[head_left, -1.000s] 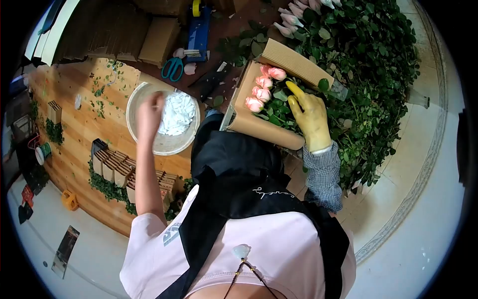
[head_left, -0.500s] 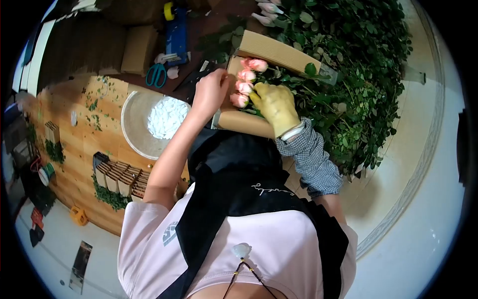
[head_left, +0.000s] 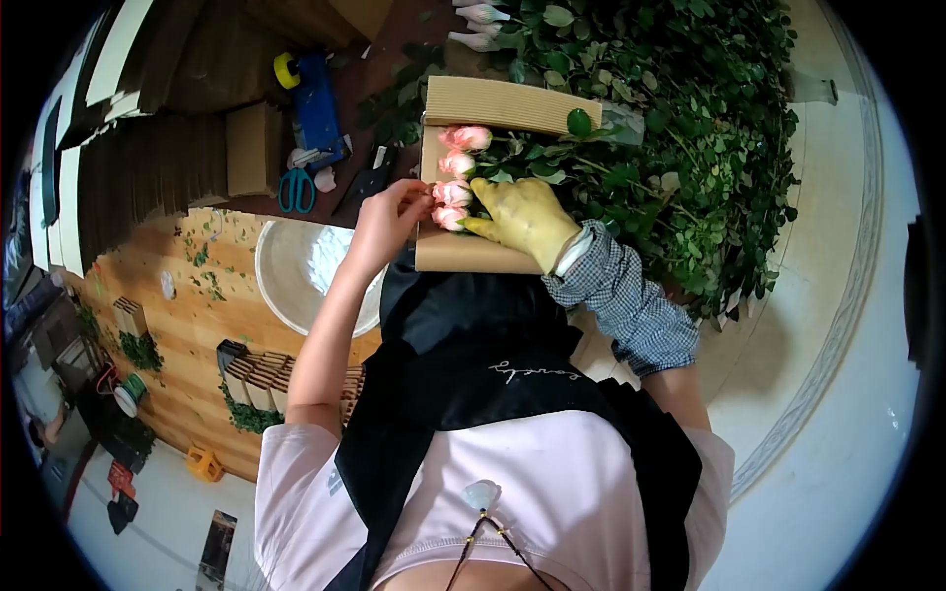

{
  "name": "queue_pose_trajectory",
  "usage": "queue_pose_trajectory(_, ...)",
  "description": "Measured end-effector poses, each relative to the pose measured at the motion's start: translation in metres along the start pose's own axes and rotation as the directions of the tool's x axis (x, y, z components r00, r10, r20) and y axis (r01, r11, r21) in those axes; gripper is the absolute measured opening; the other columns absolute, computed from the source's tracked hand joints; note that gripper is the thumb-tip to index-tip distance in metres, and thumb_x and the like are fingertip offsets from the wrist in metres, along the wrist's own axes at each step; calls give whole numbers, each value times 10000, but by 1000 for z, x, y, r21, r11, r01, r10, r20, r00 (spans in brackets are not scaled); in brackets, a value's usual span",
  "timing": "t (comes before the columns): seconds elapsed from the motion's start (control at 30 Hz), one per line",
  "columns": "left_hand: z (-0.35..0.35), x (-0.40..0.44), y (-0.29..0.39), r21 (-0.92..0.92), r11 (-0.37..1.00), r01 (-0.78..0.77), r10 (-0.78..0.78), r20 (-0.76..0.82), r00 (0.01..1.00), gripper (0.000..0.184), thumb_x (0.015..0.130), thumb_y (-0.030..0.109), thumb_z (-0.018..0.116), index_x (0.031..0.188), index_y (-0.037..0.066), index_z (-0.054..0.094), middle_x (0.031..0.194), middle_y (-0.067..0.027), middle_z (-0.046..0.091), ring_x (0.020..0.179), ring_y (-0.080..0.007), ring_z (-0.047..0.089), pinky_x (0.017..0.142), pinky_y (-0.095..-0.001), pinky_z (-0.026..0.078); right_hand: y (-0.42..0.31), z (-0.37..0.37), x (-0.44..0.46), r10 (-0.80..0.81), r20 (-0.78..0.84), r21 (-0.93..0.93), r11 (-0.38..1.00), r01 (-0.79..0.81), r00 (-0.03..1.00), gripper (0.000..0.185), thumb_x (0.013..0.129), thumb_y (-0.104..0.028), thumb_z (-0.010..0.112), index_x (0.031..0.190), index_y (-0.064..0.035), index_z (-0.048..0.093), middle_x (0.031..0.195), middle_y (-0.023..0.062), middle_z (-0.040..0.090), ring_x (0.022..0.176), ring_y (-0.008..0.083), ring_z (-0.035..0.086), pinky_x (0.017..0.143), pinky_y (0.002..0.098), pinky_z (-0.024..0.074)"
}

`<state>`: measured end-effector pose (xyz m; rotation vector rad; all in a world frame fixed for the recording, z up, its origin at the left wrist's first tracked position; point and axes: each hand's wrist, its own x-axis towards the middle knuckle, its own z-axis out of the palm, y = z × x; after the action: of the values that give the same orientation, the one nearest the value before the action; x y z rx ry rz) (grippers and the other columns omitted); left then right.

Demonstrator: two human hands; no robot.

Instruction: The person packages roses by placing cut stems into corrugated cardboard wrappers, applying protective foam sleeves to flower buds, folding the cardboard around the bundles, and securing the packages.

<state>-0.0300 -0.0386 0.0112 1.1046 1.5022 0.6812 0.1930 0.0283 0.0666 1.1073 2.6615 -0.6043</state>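
Several pink roses point(head_left: 453, 164) lie in a column on an open cardboard wrap point(head_left: 473, 258), their leafy stems pointing right. My bare left hand point(head_left: 392, 219) is at the left edge of the wrap, fingertips together beside the lower rose heads; whatever they pinch is too small to make out. My right hand point(head_left: 524, 219), in a yellow glove, rests from the right on the lower roses, with thumb and finger apart around the stems just behind the heads. Its other fingers are partly hidden.
A white bucket point(head_left: 281, 286) of small white pieces stands left of my lap. Teal scissors point(head_left: 296, 189), a blue tape dispenser point(head_left: 317, 108) and cardboard stacks lie upper left. Piled foliage point(head_left: 690, 158) spreads right. Wrapped bundles point(head_left: 261, 379) sit on the wooden floor.
My left hand has gone from over the bucket to the roses. My right hand has moved left from the stems to the rose heads. The view has shifted, and the wrap lies straighter.
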Motion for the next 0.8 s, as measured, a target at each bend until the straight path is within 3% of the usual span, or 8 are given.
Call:
queue_pose_trajectory(0.03,-6,-2,15,7,1000,-5,5,7,1000,341,858,93,734,1186,29,666,983,-131,702,785,-272,698,737,-319,562,-3,-3,2,23,37,-2,1000,-23,999,486,868,-509,663,1043,-59,605,790,121,719,716,305,706,660,440,554)
queue_pose_trajectory(0.1,-15,-7,47,519,715,-467,496,93,863,397,799,144,795,1164,50,668,991,-107,653,818,-281,667,734,-352,556,-5,-9,3,55,131,-12,998,-54,990,494,897,-481,646,1121,-44,583,831,137,716,781,312,701,677,431,553)
queue_pose_trajectory(0.23,-9,11,44,560,487,-670,603,339,722,432,714,217,833,1096,91,672,1018,-79,573,918,-287,595,794,-403,516,2,-10,0,13,124,-25,1000,-10,992,435,927,-427,616,1164,-63,594,874,114,725,796,314,703,686,436,555)
queue_pose_trajectory(0.37,-10,10,46,608,466,-642,540,379,751,426,697,260,841,1054,106,668,1041,-73,571,989,-285,568,853,-395,476,3,-32,4,243,-114,108,967,-231,963,293,960,-351,566,1115,-119,656,893,102,729,786,315,703,688,448,557)
queue_pose_trajectory(0.43,-10,11,54,592,448,-670,578,380,722,390,707,291,832,1008,103,669,1064,-69,581,990,-274,564,857,-391,463,10,-6,17,251,-72,114,964,-242,965,286,958,-342,566,1112,-117,652,883,109,727,774,318,702,687,445,556)
queue_pose_trajectory(0.5,-9,16,61,572,423,-703,624,380,683,363,717,322,824,962,101,670,1087,-64,590,990,-262,561,861,-388,450,7,5,22,139,-36,-106,984,-142,990,288,950,-338,574,1122,-120,650,904,117,732,786,321,705,699,446,557)
queue_pose_trajectory(0.63,-6,12,64,590,443,-675,600,364,712,332,741,349,808,938,101,707,1248,-12,625,1061,-230,569,890,-390,437,6,-7,4,232,-187,154,967,-204,955,311,953,-331,571,1140,-91,636,871,106,730,762,316,705,687,447,553)
queue_pose_trajectory(0.8,-2,11,62,595,473,-650,596,327,733,258,764,319,810,861,94,728,1194,-7,647,994,-222,583,868,-370,441,12,3,11,282,-157,-1,958,-286,946,359,939,-348,603,1174,-78,588,783,100,707,714,299,694,660,434,544)
